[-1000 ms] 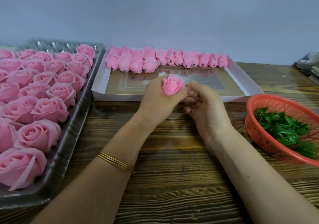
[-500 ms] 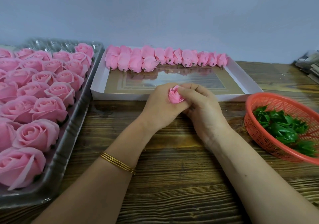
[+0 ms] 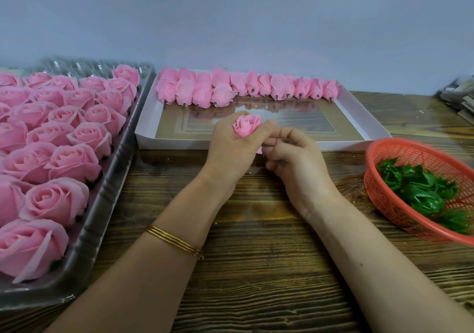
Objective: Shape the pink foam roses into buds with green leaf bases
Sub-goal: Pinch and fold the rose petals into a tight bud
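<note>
A dark grained wooden table [image 3: 269,268] bears a clear plastic tray [image 3: 84,243] at left, a shallow white cardboard box [image 3: 179,145] centre-back, and an orange plastic mesh basket [image 3: 369,179] at right.

Base of pink rose [image 3: 247,125] is hidden inside the curled fingers of the left hand [image 3: 230,150]. Right hand [image 3: 295,161]: fingertips tucked under, grip not resolvable. Pink scrap [image 3: 259,150] between the hands is too small to identify. Plastic tray [image 3: 84,240] is cut by the left and bottom edges. Red basket [image 3: 384,204] is cut by the right edge, rim blurred. Stack [image 3: 459,97] at far right is blurred, unidentifiable.
</note>
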The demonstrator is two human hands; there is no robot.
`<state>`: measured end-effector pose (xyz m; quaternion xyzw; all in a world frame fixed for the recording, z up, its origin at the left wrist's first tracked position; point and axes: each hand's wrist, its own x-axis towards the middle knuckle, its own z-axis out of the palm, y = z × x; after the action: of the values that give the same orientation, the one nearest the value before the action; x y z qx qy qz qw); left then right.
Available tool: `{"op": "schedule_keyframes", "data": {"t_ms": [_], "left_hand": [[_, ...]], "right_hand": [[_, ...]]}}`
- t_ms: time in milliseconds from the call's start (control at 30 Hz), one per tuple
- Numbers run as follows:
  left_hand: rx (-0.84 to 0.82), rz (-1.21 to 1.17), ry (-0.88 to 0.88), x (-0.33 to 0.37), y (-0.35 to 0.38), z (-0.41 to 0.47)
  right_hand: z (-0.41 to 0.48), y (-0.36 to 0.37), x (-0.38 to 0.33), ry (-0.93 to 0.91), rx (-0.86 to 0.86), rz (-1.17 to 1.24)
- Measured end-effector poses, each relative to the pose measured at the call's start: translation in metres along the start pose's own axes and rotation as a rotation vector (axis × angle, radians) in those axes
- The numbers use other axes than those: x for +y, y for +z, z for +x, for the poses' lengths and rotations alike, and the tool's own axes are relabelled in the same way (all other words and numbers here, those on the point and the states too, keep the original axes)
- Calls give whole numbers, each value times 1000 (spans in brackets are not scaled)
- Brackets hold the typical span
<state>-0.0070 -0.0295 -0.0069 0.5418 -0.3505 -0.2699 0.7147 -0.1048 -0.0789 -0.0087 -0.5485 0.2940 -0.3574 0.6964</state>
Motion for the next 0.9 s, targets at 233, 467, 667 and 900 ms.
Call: {"op": "schedule_keyframes", "data": {"t_ms": [233,467,667,900], "left_hand": [[14,-81,-77,-4,2,2],[3,-68,-45,-8,3,2],[-132,-75,-73,-6,-6,4],[-262,-97,-98,0,-12,3]], "right_hand": [[-5,5,3,-122,3,-190],[-7,10,6,-201,-25,-320],[-6,6,4,-100,-72,-235],[-2,0,3,19,-179,-66]]}}
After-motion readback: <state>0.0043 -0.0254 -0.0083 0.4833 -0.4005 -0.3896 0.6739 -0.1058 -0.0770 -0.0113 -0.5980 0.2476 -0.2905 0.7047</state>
